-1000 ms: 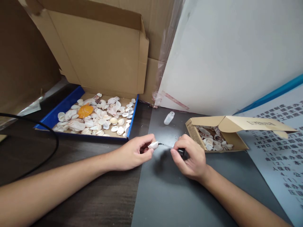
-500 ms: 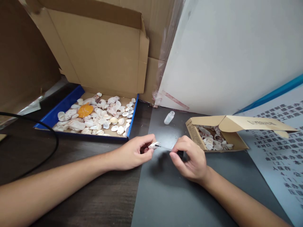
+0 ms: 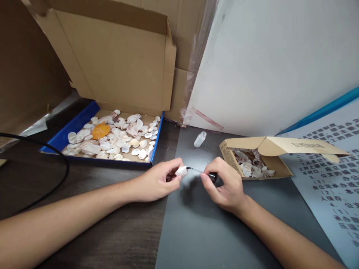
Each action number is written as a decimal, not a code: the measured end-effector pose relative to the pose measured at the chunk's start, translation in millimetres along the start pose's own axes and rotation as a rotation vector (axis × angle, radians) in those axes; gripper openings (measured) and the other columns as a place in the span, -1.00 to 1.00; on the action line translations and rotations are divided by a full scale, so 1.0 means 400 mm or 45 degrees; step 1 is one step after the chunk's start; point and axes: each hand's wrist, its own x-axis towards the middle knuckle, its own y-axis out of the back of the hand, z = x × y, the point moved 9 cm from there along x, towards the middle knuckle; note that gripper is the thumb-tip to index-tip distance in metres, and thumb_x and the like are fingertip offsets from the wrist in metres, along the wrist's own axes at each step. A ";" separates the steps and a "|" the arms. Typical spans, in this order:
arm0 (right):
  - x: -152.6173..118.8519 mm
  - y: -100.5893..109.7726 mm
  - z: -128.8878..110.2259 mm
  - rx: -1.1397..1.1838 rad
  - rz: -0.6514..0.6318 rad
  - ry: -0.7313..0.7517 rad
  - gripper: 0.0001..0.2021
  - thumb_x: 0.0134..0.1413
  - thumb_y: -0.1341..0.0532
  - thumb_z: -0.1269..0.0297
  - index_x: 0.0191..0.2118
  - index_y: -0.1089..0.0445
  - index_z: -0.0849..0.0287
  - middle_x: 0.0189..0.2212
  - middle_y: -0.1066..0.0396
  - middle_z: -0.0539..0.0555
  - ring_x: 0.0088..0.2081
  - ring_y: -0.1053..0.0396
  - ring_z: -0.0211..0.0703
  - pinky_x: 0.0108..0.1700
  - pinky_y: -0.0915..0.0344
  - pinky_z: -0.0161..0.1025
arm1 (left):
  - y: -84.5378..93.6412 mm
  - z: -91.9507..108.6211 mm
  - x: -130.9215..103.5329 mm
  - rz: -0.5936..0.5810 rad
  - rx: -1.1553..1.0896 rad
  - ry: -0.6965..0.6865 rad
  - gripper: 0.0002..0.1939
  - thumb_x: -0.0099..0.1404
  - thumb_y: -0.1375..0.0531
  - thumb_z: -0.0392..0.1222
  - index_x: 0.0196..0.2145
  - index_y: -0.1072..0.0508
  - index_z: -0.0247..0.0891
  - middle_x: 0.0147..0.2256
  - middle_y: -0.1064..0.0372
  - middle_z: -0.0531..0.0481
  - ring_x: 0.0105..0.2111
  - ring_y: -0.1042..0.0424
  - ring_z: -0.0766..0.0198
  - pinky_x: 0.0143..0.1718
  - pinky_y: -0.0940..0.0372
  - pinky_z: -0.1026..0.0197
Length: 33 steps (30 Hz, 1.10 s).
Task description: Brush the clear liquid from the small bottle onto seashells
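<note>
Between the thumb and fingers of my left hand [image 3: 161, 181] is a small white ribbed seashell [image 3: 181, 172]. My right hand [image 3: 224, 186] pinches the black cap of a thin brush applicator [image 3: 198, 170], whose clear stem points left and whose dark tip is at the shell's right edge; whether it touches cannot be made out. Behind the hands, on the grey mat, stands a small open glass bottle [image 3: 200, 139] with whitish contents.
At the left lies an open blue-edged cardboard box [image 3: 153, 149] with many shells, including an orange scallop shell [image 3: 101, 131]. A smaller box [image 3: 283, 170] of shells sits at the right, beside a printed sheet [image 3: 339, 179]. A black cable [image 3: 67, 168] curves at far left.
The shell in my left hand has turned, showing its ribbed face more. The brush tip has shifted slightly up and right, from over the shell to its edge.
</note>
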 end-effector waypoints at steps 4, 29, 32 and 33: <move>0.001 -0.008 -0.007 0.016 -0.034 0.036 -0.89 0.23 -0.23 0.46 -0.30 -0.30 0.14 -0.51 -0.31 -0.03 -0.51 -0.24 -0.27 -0.47 -0.20 -0.32 | -0.002 0.000 0.001 -0.010 -0.020 -0.012 -0.88 0.34 -0.06 -0.24 -0.36 -0.16 -0.22 -0.42 -0.04 0.16 -0.43 -0.06 0.38 -0.40 -0.07 0.29; 0.002 0.000 -0.025 0.096 -0.027 0.013 -0.91 0.23 -0.20 0.44 -0.28 -0.30 0.12 -0.50 -0.32 -0.02 -0.50 -0.28 -0.23 -0.47 -0.25 -0.30 | -0.011 -0.010 0.001 -0.041 -0.216 0.126 -0.80 0.36 -0.12 -0.12 -0.35 -0.14 -0.20 -0.50 -0.10 0.21 -0.54 -0.18 0.43 -0.51 -0.13 0.34; 0.002 -0.008 -0.017 0.055 -0.059 -0.028 -0.89 0.22 -0.22 0.46 -0.30 -0.31 0.13 -0.49 -0.33 -0.02 -0.51 -0.27 -0.25 -0.49 -0.24 -0.32 | -0.012 -0.031 0.000 -0.042 -0.283 0.216 -0.74 0.33 -0.16 -0.05 -0.33 -0.14 -0.20 -0.50 -0.15 0.21 -0.55 -0.24 0.43 -0.53 -0.18 0.34; 0.003 -0.006 -0.014 0.039 -0.047 -0.048 -0.88 0.21 -0.22 0.47 -0.31 -0.31 0.12 -0.50 -0.32 -0.02 -0.51 -0.26 -0.25 -0.50 -0.23 -0.32 | -0.011 -0.037 0.001 -0.036 -0.305 0.237 -0.72 0.32 -0.18 -0.03 -0.32 -0.15 -0.20 -0.49 -0.16 0.20 -0.55 -0.27 0.43 -0.53 -0.19 0.34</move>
